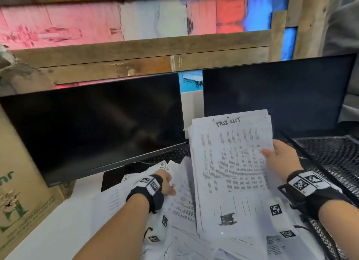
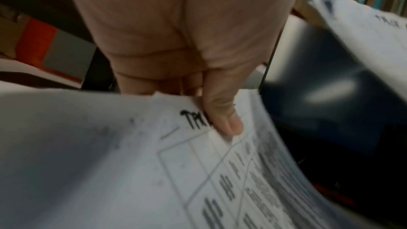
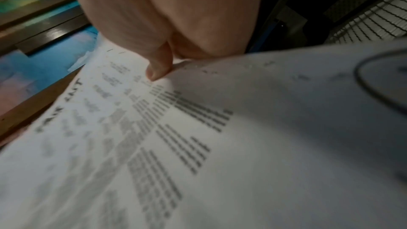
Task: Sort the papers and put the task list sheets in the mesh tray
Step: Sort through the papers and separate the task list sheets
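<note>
The sorting is midway. The right hand holds up a thick sheaf of white printed sheets headed "TASK LIST" in black marker, thumb on the front face and fingers hidden behind, so its grip is clamped on the sheaf's right edge. The sheaf stands tilted above the loose heap of white papers strewn over the white surface, just beside the black wire-mesh tray at the right.

The left hand reaches into the heap. In the left wrist view its thumb presses a sheet whose marker heading begins "TA", with fingers curled behind the edge: a pinch on another task list sheet, I judge.

The next move probably calls for drawing that sheet free without dragging its neighbours, laying it on the sheaf, then carrying the lot rightward into the tray.

By count: two hands, one mesh tray, one held sheaf whose sheets are too closely stacked to number, and one heap likewise uncountable. Behind stand two dark flat monitors, and one brown cardboard box sits at the left.
</note>
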Tool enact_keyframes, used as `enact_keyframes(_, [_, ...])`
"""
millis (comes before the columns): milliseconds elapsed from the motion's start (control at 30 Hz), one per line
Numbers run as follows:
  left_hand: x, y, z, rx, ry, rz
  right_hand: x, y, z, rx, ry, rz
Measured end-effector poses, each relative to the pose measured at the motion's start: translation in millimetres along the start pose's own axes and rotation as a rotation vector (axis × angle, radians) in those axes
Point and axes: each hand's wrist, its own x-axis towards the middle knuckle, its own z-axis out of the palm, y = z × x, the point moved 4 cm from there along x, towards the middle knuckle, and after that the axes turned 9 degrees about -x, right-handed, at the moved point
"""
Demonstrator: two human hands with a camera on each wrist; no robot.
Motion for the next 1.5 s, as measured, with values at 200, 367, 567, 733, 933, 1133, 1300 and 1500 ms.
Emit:
enact_keyframes(200, [-28, 42, -69, -0.393, 0.241, 0.436, -7, -20, 23, -0.051, -0.26, -0.092])
enact_keyframes(367, [-54, 64, -99, -0.504, 0.161, 0.569, -9, -31, 45, -0.019, -0.363, -0.162])
enact_keyframes(567, [-59, 59, -104, -0.643, 0.156, 0.536, -11, -45, 37, 0.051, -0.322, -0.21])
enact_keyframes(733, [-51, 50, -106, -1.153, 0.13, 0.168, -3, -50, 4, 0.131, -0.034, -0.162])
enact_keyframes(933, [-58, 64, -95, -1.147, -0.001, 0.428, -16, -67, -20, 0.397, 0.161, -0.144])
enact_keyframes(1133, [-60, 60, -50, -0.992, 0.288, 0.471, -41, -41, 16, 0.454, -0.094, -0.036])
enact_keyframes(1300, [-57, 45, -15, -0.963, 0.335, 0.347, -54, -16, 35, 0.172, -0.313, -0.022])
enact_keyframes(1500, [-56, 43, -34, -0.977, 0.483, 0.306, -40, -16, 17, 0.212, -0.096, -0.01])
